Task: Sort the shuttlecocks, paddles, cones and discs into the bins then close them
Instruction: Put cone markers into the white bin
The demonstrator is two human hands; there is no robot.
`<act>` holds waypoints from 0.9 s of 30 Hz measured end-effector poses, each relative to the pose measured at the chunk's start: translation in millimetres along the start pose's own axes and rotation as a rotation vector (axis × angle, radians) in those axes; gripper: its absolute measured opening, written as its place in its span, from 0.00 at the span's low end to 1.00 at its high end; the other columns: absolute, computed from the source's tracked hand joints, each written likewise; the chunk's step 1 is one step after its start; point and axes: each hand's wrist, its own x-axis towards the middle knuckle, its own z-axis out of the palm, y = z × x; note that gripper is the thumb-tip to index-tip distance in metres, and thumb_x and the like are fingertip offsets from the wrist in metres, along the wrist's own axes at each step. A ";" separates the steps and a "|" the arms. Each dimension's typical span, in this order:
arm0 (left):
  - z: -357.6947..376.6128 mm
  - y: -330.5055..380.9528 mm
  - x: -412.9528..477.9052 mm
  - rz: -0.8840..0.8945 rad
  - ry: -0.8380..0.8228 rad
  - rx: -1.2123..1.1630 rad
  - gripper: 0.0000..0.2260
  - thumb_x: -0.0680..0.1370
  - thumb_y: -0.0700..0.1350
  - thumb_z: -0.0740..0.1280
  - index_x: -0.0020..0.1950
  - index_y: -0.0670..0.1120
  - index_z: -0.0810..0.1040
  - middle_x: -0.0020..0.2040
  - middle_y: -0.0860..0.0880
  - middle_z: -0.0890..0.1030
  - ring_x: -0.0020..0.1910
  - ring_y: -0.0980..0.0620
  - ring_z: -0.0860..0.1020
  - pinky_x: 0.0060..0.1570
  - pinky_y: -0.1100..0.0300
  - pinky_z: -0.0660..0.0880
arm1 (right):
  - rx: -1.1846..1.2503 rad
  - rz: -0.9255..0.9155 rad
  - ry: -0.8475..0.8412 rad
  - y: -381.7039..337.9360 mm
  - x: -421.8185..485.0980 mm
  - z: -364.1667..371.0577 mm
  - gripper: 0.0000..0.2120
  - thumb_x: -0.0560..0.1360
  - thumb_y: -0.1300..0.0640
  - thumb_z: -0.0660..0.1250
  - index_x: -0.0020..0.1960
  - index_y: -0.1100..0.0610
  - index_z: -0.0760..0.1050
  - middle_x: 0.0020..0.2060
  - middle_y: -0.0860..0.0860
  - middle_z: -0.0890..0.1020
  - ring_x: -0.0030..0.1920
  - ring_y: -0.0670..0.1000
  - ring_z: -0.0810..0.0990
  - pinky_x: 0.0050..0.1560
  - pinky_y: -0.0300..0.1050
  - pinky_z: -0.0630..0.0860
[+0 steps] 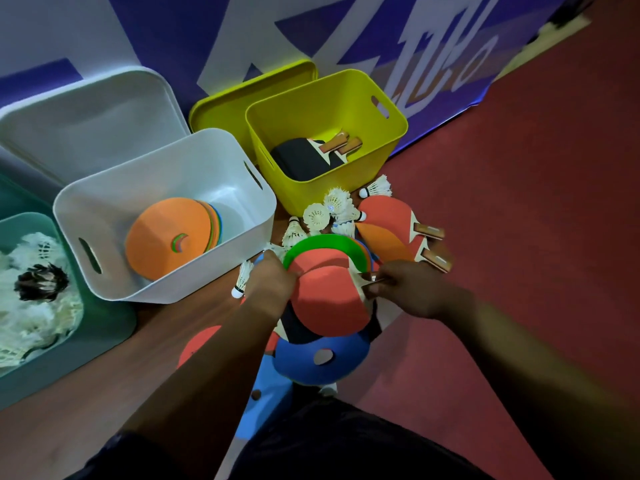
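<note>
A pile of gear lies on the floor in front of me. My right hand (412,292) grips the wooden handle of a red paddle (329,299) on top of the pile. My left hand (272,278) holds the rim of a green disc (325,242) stacked with other discs. A blue cone (322,358) lies below the paddle. Two more red paddles (388,216) and several white shuttlecocks (332,209) lie behind. The yellow bin (398,133) holds black paddles, the white bin (110,209) holds orange discs, and the teal bin (104,323) holds shuttlecocks.
A white lid (86,112) leans behind the white bin and a yellow lid (221,109) behind the yellow one. A blue and white banner (381,46) runs along the back. Red floor (536,202) stretches to the right. One shuttlecock (242,278) lies by my left wrist.
</note>
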 end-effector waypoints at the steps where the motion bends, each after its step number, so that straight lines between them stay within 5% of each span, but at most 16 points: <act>1: -0.2 -2.0 3.2 0.002 -0.005 -0.015 0.26 0.77 0.59 0.73 0.65 0.41 0.75 0.61 0.39 0.81 0.62 0.37 0.79 0.59 0.48 0.75 | 0.015 0.009 0.011 0.0 -0.3 -5.7 0.14 0.81 0.44 0.70 0.50 0.56 0.81 0.47 0.50 0.83 0.51 0.52 0.81 0.50 0.49 0.72; 8: -7.1 1.4 3.7 -0.053 -0.033 -0.069 0.22 0.73 0.44 0.78 0.61 0.39 0.72 0.49 0.43 0.79 0.50 0.41 0.78 0.43 0.55 0.68 | 0.219 0.109 0.211 -19.9 -3.6 -68.7 0.14 0.78 0.40 0.74 0.44 0.50 0.82 0.38 0.45 0.81 0.41 0.45 0.79 0.44 0.45 0.73; 12: -4.9 3.5 -0.8 -0.069 -0.006 -0.207 0.26 0.71 0.46 0.81 0.60 0.41 0.72 0.46 0.48 0.77 0.53 0.41 0.80 0.45 0.56 0.70 | 0.477 0.109 0.318 -36.3 2.1 -90.4 0.11 0.79 0.41 0.72 0.40 0.42 0.83 0.32 0.41 0.81 0.32 0.40 0.76 0.35 0.39 0.72; 15: -9.7 15.0 -6.8 -0.061 0.005 -0.278 0.28 0.71 0.49 0.82 0.62 0.40 0.73 0.52 0.47 0.77 0.53 0.46 0.77 0.51 0.57 0.71 | 0.617 0.091 0.398 -37.5 22.1 -100.7 0.13 0.81 0.44 0.70 0.44 0.52 0.81 0.33 0.49 0.77 0.30 0.47 0.72 0.33 0.43 0.68; 18: -16.9 31.6 -9.5 0.014 -0.075 -0.297 0.19 0.74 0.49 0.80 0.57 0.41 0.78 0.50 0.48 0.80 0.53 0.48 0.79 0.49 0.59 0.72 | 0.771 0.085 0.467 -36.4 53.5 -111.9 0.15 0.82 0.48 0.70 0.46 0.60 0.78 0.33 0.53 0.75 0.31 0.50 0.70 0.33 0.44 0.66; 21: -29.1 51.8 -14.8 0.072 -0.234 -0.384 0.09 0.76 0.45 0.78 0.52 0.42 0.84 0.43 0.50 0.82 0.45 0.52 0.80 0.39 0.69 0.74 | 0.839 0.050 0.469 -30.7 89.1 -122.2 0.13 0.83 0.49 0.69 0.43 0.55 0.78 0.28 0.43 0.78 0.27 0.43 0.74 0.36 0.46 0.70; 27: -51.6 91.1 -36.2 0.084 -0.178 -0.634 0.08 0.79 0.47 0.75 0.50 0.46 0.78 0.38 0.50 0.75 0.38 0.50 0.71 0.42 0.55 0.69 | 0.851 -0.055 0.422 -9.4 149.1 -153.8 0.09 0.80 0.45 0.63 0.47 0.47 0.78 0.39 0.48 0.82 0.33 0.44 0.77 0.45 0.51 0.73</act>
